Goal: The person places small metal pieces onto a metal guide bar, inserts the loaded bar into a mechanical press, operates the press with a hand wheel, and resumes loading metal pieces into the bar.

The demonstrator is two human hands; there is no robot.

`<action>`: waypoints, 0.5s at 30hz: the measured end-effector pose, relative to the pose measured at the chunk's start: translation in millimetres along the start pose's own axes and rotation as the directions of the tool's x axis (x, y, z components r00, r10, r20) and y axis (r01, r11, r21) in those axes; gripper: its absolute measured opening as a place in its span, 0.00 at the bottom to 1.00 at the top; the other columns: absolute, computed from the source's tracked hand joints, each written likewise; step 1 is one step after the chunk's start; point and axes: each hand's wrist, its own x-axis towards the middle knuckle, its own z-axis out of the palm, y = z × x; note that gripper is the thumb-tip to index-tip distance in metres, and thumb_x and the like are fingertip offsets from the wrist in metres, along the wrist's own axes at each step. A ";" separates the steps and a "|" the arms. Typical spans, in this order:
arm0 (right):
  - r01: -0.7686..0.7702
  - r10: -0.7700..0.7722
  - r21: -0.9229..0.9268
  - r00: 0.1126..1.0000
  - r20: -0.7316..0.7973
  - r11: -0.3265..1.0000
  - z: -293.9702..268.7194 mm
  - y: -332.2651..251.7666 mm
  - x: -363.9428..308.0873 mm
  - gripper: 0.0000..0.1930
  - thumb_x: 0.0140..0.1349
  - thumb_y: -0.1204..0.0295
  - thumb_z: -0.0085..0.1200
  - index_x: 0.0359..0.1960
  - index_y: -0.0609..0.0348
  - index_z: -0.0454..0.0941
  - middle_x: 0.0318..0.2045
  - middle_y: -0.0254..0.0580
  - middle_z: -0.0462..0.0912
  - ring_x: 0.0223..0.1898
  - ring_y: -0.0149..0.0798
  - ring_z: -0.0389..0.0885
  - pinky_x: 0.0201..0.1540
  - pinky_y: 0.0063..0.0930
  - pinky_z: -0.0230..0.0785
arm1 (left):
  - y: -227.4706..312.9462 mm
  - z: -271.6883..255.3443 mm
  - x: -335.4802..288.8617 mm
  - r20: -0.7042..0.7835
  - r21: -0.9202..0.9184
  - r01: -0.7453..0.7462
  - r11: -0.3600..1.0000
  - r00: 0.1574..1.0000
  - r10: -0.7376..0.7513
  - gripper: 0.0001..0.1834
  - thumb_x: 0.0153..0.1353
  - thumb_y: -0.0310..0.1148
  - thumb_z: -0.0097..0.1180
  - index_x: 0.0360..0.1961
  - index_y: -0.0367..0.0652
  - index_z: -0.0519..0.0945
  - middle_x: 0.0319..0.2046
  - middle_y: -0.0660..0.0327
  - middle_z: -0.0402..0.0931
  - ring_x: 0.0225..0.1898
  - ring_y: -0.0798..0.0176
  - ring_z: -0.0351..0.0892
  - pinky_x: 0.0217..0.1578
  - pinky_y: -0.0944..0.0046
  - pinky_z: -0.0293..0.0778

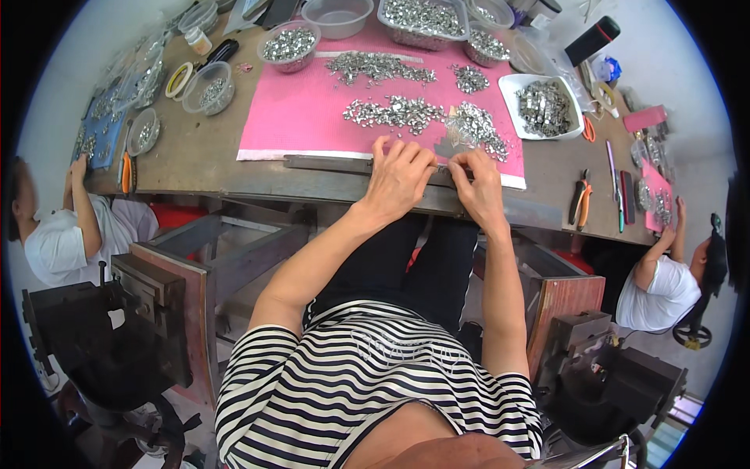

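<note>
At the front edge of the workbench, my left hand (397,178) and my right hand (480,186) work close together with bent fingers. Each thumb and forefinger is pinched near a dark metal bar (324,162) lying along that edge. Whatever sits between the fingertips is too small to make out. Just beyond them, a pink mat (285,109) carries loose small silvery metal pieces (394,114), with another heap (478,129) beside my right fingers. Farther back on the mat lie a long heap (379,67) and a small heap (470,78).
A white tray (509,92) of metal pieces stands right of the mat. Plastic tubs (290,45) line the back. Orange-handled pliers (580,202) lie at right. Co-workers sit at the left (70,234) and right (660,289). Vises (148,313) stand below.
</note>
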 end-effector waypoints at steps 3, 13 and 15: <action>0.053 -0.054 -0.048 0.998 -0.030 0.997 3.7 -0.5 -6.8 0.03 0.59 0.78 0.63 0.33 0.60 0.80 0.31 0.40 0.78 0.36 0.44 0.77 0.43 0.39 0.63 | 5.1 5.4 1.8 -0.041 -0.014 0.002 1.000 0.999 -0.003 0.05 0.61 0.31 0.63 0.37 0.47 0.79 0.35 0.65 0.76 0.42 0.59 0.75 0.58 0.45 0.58; -0.095 0.101 0.128 0.994 -0.040 0.987 11.1 3.8 -16.8 0.03 0.60 0.78 0.62 0.36 0.60 0.82 0.35 0.39 0.82 0.39 0.45 0.78 0.47 0.37 0.66 | 11.0 14.2 1.2 -0.010 0.036 0.031 0.999 0.999 -0.030 0.05 0.62 0.30 0.61 0.38 0.46 0.79 0.36 0.64 0.76 0.44 0.58 0.75 0.60 0.43 0.57; -0.045 0.051 0.082 0.995 -0.082 0.996 12.7 0.9 -16.3 0.03 0.61 0.77 0.62 0.36 0.60 0.83 0.35 0.40 0.82 0.39 0.44 0.78 0.47 0.37 0.66 | 12.2 7.1 2.1 -0.052 -0.011 0.044 0.999 0.998 -0.044 0.05 0.62 0.31 0.61 0.39 0.47 0.80 0.37 0.64 0.77 0.44 0.58 0.76 0.61 0.44 0.57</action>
